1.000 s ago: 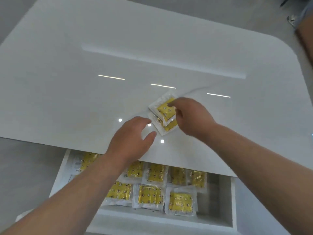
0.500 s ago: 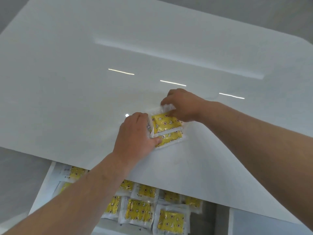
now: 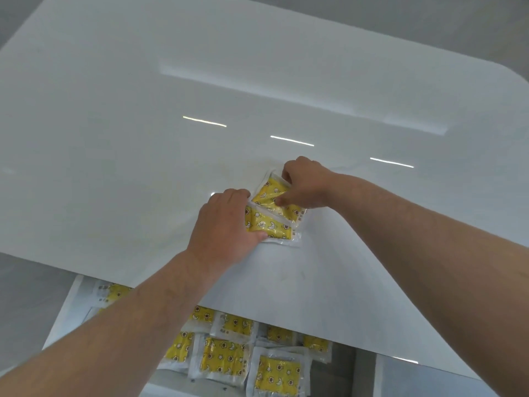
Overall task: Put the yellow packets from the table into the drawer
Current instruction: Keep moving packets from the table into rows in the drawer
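Note:
Two yellow packets with clear plastic borders lie overlapped near the middle of the white table (image 3: 143,138). My right hand (image 3: 307,181) pinches the upper packet (image 3: 270,194), thumb on its face and fingers at its far edge. My left hand (image 3: 226,224) grips the lower packet (image 3: 269,226) at its left end, with the thumb along its near edge. Below the table's near edge the open white drawer (image 3: 64,313) holds several more yellow packets (image 3: 221,359) laid flat in rows; my left forearm hides some of them.
The glossy tabletop reflects strip lights. Grey floor shows at the left and upper right. The drawer's right wall (image 3: 363,371) stands next to a white cabinet face at the lower right.
Both hands have closed onto the two packets; the right hand has shifted its grip on the upper one, tilting it. The view has moved slightly, showing less of the drawer.

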Motion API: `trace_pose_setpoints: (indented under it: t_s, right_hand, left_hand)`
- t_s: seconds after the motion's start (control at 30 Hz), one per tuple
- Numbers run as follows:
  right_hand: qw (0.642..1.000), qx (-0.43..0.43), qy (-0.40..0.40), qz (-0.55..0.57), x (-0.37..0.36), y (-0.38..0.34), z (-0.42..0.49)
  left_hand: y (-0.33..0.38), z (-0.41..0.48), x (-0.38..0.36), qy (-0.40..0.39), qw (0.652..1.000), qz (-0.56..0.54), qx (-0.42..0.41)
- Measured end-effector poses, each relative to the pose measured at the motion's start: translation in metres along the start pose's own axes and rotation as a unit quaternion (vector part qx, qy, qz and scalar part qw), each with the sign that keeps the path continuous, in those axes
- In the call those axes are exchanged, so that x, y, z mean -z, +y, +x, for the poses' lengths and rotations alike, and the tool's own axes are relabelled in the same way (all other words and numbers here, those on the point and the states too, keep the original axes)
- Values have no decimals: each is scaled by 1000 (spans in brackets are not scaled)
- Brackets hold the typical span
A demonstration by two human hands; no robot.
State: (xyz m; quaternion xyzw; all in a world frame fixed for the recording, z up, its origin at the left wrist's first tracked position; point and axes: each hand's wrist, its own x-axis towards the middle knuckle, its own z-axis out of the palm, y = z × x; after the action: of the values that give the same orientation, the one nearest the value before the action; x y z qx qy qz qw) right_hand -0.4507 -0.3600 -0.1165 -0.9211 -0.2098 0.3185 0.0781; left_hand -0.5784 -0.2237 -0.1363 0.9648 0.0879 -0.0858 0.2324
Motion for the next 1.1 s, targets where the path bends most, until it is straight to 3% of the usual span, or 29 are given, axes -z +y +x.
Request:
trace_pose_setpoints:
  t_s: [0.13,0.23,0.3,0.4,0.47,0.53,0.67,0.8,0.93,1.1]
  right_hand:
    - [996,-33,36,80,6,4,0]
    - [969,-89,79,216,6,13,-5]
    - [930,-124,103,331,3,20,-12]
    - [840,-155,107,509,-1,32,-26]
    - [784,-177,104,585,-6,39,-37]
    - [755,-205,103,615,-13,44,-45]
    - [747,-229,103,616,-27,54,-65]
    - [749,-232,105,612,-43,60,-92]
    - [752,-232,89,610,-67,59,-126]
    - [728,-215,64,648,-102,48,-177]
  left_hand:
    - [4,9,2,-36,998,43,-5]
    - [8,17,5,-74,989,113,-58]
    - [10,23,8,-102,980,148,-82]
    - [19,28,14,-128,973,170,-94]
    - [21,29,17,-148,977,136,-65]
    - [18,27,17,-182,981,60,-24]
    - [7,14,16,-207,972,-93,57]
    - [1,-9,14,-227,940,-221,124]
    - [-1,-41,14,-241,911,-300,149]
    - [-8,-94,9,-263,880,-361,163]
